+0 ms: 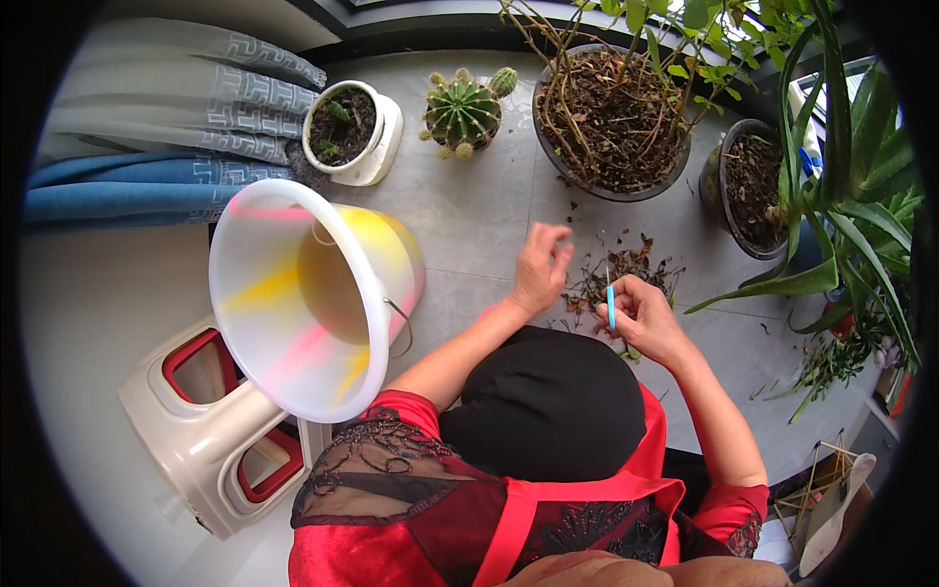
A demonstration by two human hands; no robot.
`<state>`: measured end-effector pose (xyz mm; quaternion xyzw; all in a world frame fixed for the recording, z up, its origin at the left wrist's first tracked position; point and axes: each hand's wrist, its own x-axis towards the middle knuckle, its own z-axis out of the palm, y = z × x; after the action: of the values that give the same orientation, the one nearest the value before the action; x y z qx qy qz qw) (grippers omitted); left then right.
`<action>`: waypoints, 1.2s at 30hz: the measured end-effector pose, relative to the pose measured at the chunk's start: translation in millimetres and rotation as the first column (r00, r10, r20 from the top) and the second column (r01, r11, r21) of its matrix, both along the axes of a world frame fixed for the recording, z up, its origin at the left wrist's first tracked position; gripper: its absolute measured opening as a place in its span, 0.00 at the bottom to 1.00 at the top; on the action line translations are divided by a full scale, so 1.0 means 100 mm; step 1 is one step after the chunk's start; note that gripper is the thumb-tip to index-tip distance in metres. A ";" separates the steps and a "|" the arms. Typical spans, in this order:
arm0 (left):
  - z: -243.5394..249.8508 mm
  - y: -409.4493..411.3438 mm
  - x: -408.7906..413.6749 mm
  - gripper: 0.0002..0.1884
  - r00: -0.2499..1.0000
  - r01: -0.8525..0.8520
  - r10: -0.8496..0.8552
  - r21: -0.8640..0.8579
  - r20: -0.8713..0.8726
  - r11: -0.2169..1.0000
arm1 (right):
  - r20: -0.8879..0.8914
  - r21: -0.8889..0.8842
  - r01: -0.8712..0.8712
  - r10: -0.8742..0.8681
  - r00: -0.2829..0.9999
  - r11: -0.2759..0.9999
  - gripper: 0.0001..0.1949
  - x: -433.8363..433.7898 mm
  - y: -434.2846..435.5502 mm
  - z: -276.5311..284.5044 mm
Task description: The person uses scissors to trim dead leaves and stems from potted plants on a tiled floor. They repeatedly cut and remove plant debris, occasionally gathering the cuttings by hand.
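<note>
My right hand [637, 315] grips a small tool with a light-blue handle [610, 307] and a thin metal tip pointing away from me; its exact kind cannot be told. Beneath and beyond it lies a pile of dry leaves and plant scraps [635, 264] on the grey tiled floor [469, 242]. My left hand [543, 268], slightly blurred, hovers left of the pile with fingers curled and apart, nothing seen in it. Beyond both hands stands a large dark pot of soil and stems [615, 121], with a round cactus [463, 114] to its left.
At the left a white bucket with yellow and pink patches [378, 367] stands beside a cream plastic stool [198, 440]. A small white pot [343, 125] is near the curtains [169, 183]. A tilted dark pot [750, 191], an aloe-like plant [843, 139] and cut greenery [821, 370] are at the right.
</note>
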<state>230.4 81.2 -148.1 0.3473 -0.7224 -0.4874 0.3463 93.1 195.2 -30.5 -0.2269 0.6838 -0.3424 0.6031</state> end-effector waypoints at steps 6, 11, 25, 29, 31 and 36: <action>0.22 -0.74 -0.38 0.04 0.918 -0.388 0.376 -0.076 -0.128 0.919 | -0.248 0.100 -0.165 0.185 0.951 0.981 0.15 -0.03 0.14 -0.02; 0.43 -1.08 -0.59 0.04 0.919 -0.392 0.379 -0.142 -0.109 0.909 | -0.252 0.104 -0.179 0.200 0.947 0.978 0.16 0.03 0.13 -0.01; 1.11 -1.50 -1.06 0.07 0.593 0.193 0.112 -0.276 0.798 0.942 | -0.258 0.100 -0.213 0.232 0.938 0.972 0.17 0.08 0.18 0.01; 1.11 -1.56 -1.17 0.06 0.498 0.267 0.072 -0.231 0.864 0.935 | -0.269 0.089 -0.210 0.227 0.936 0.974 0.17 0.08 0.22 0.00; 1.07 -1.58 -1.20 0.06 0.462 0.307 0.061 -0.225 0.885 0.925 | -0.278 0.077 -0.217 0.230 0.933 0.973 0.18 0.08 0.23 -0.01; 0.97 -1.61 -1.22 0.06 0.441 0.361 0.061 -0.239 0.895 0.902 | -0.319 0.041 -0.242 0.242 0.916 0.969 0.20 0.06 0.27 -0.09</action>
<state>108.2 -80.2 -51.0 0.4043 -0.9061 -0.1063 -0.0646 98.8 222.2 -39.1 -0.3620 0.7398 -0.2232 0.5214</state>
